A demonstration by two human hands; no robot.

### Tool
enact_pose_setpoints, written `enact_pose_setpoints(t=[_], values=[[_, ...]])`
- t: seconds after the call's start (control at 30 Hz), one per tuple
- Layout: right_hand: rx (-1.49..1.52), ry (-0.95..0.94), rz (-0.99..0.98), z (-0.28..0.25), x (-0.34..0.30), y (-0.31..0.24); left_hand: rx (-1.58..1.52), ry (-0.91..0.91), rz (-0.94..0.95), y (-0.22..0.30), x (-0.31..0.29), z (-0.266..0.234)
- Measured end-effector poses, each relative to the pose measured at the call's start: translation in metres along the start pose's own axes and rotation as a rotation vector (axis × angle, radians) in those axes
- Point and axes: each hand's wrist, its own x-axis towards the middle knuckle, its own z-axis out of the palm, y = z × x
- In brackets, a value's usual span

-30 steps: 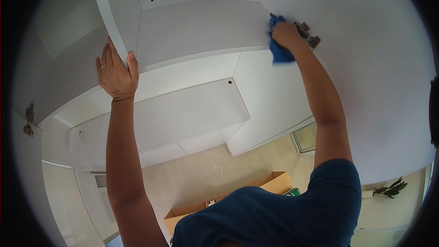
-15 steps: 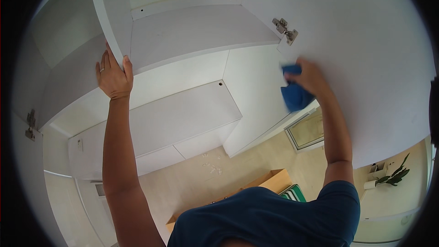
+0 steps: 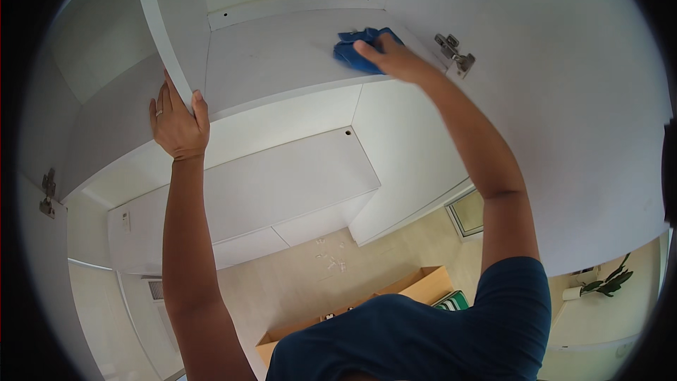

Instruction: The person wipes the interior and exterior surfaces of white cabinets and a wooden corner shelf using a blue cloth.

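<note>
A blue cloth [image 3: 357, 56] lies bunched under my right hand [image 3: 396, 60], pressed on the right part of the white cabinet shelf [image 3: 275, 49]. The fingers of that hand are partly hidden by the cloth and slightly blurred. My left hand [image 3: 179, 123] grips the lower front edge of the upright divider panel [image 3: 159, 25], its thumb on the right side and its fingers on the left. A ring shows on one finger of the left hand.
An open cabinet door [image 3: 564, 113] hangs at the right on a metal hinge [image 3: 455, 55]. Another hinge [image 3: 48, 194] is at the far left. Below is a lower white cabinet top [image 3: 289, 180]. On the floor stands a cardboard box [image 3: 431, 283]; a potted plant [image 3: 610, 282] is at lower right.
My right hand has moved with the blue cloth from beside the open door up and left onto the shelf. The left hand stays on the divider.
</note>
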Motion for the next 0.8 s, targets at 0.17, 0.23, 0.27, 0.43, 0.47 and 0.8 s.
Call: enact_pose_setpoints(t=[0.17,0.23,0.27,0.43,0.47,0.8], values=[[-0.379,0.002,-0.173,0.058,0.086,-0.044,0.027,0.032,0.040,-0.004,-0.001,0.004],[-0.458,-0.116,-0.239,0.056,0.129,-0.037,0.015,-0.022,0.021,-0.008,-0.006,0.009],[-0.474,-0.118,-0.221,0.053,0.145,-0.028,0.032,-0.029,0.024,-0.012,-0.007,0.008],[-0.499,0.122,0.078,0.022,0.180,0.029,0.038,-0.033,0.005,-0.016,-0.010,0.000],[-0.502,0.211,0.100,0.017,0.190,0.044,0.016,-0.022,0.009,-0.014,-0.009,0.001],[-0.775,0.038,0.211,-0.009,0.223,0.063,0.044,0.056,0.065,-0.012,-0.006,0.003]])
